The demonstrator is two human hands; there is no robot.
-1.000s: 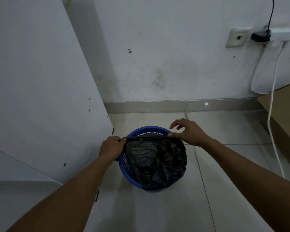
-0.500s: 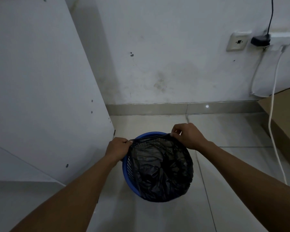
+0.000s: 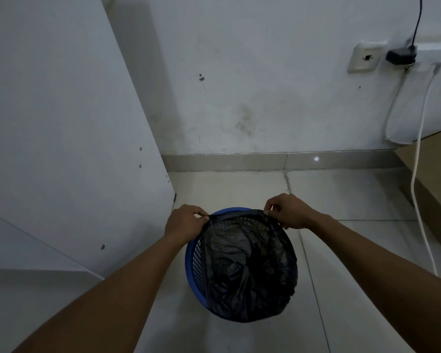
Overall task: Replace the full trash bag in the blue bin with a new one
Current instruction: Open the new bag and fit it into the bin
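A round blue mesh bin stands on the tiled floor below me. A black trash bag lines it, folded over the near and right rim, with crumpled black plastic inside. My left hand pinches the bag's edge at the far left of the rim. My right hand pinches the bag's edge at the far right. Between the two hands the edge is stretched taut along the far rim, where a strip of blue still shows.
A white cabinet panel stands close on the left of the bin. The white wall with a skirting board lies behind. A cardboard box sits at the right, with a white cable hanging from a wall socket.
My right hand closed onto the bag's edge. Both hands carried the edge farther back over the bin's far rim, so the bag now covers more of the rim.
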